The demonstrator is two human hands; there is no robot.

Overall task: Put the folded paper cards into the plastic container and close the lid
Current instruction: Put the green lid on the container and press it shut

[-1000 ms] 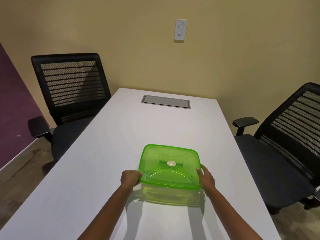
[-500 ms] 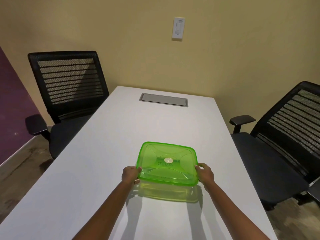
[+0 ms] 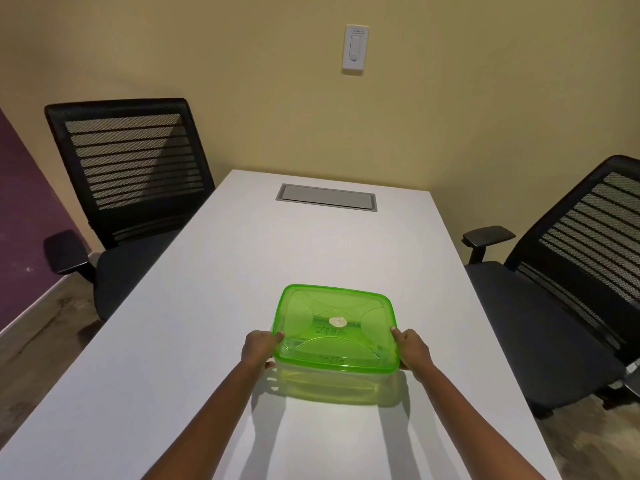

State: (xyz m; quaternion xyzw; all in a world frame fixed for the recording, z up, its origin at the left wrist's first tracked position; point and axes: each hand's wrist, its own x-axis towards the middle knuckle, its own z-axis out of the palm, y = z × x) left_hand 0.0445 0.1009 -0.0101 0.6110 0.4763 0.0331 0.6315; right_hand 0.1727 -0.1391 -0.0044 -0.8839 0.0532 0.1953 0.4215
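My two bare hands grip a square translucent green plastic container [image 3: 332,379] at the lower centre of the frame, where it sits on the white bench [image 3: 207,341]. My left hand [image 3: 259,348] clasps its left edge and my right hand [image 3: 412,351] clasps its right edge, fingers curled around the rim. A green lid with a small white centre disc [image 3: 335,329] lies on top. Whether any paper cards are inside, I cannot tell. Black mesh office chairs [image 3: 131,174] stand at both sides of the frame.
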